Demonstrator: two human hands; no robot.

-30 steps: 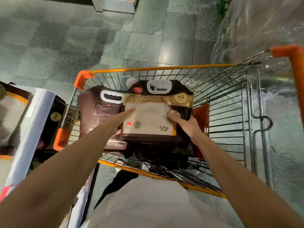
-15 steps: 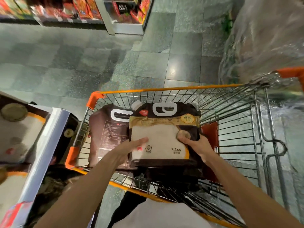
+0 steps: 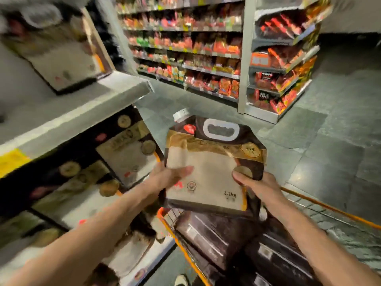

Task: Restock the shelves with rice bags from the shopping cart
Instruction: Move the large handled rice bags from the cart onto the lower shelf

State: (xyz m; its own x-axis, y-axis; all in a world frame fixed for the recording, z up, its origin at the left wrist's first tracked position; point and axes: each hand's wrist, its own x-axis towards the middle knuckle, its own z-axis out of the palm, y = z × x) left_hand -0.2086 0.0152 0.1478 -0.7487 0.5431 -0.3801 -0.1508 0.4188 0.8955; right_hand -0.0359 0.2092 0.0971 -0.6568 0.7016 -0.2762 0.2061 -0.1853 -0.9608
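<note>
Head view: one rice bag (image 3: 206,172) is held above the shopping cart (image 3: 329,209). The left hand (image 3: 169,178) and right hand (image 3: 259,186) grip its lower corners, thumbs on its front. At 6 o'clock, two dark bags (image 3: 216,234) lie in the cart. At 9 o'clock, several blurred shelved rice bags (image 3: 127,153). Grey tiled floor (image 3: 329,120).

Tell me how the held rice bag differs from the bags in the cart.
The held bag is above the cart, gripped by the left hand and right hand; the cart bags lie untouched inside it. The held bag shows its pale front marked 2.2kg; the cart bags show dark faces with white strips. Both have dark brown packaging.
</note>
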